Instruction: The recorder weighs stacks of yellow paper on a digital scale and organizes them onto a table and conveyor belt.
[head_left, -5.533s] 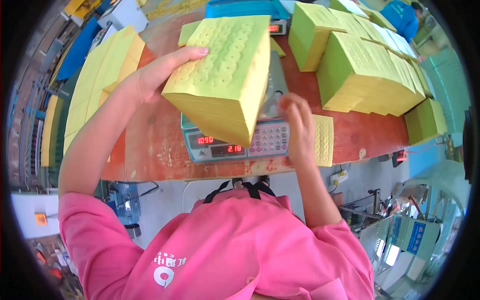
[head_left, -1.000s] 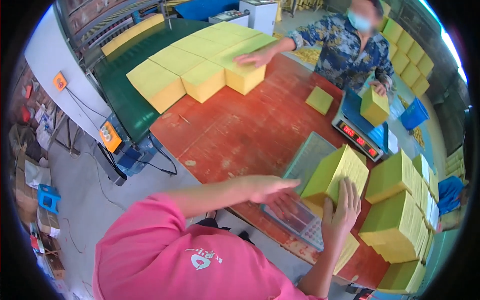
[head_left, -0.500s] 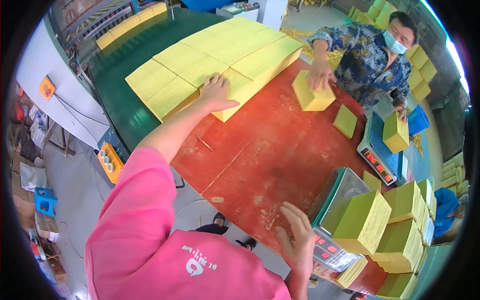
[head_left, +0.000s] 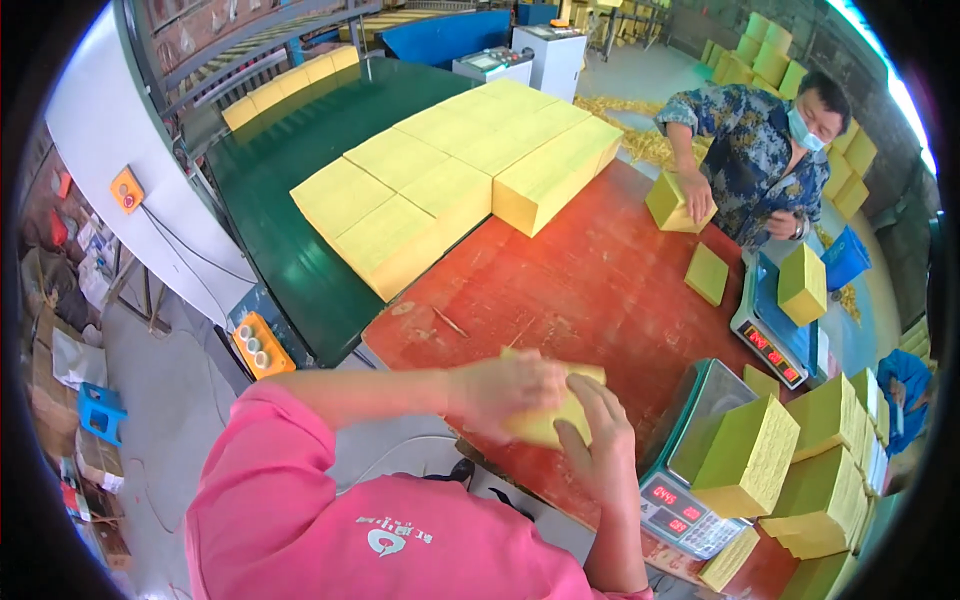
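Left hand, blurred, holds yellow paper block, the block at its 4 o'clock. Right hand grips the block's 3 o'clock side, thumb below fingers. Digital scale at right hand's 4 o'clock.

Head view | blurred left hand is holding a yellow block near the red table's front edge | right hand is clasping its right side | a yellow stack is resting on the teal-edged scale | a co-worker's hand is gripping another block | yellow rows are covering part of the green surface
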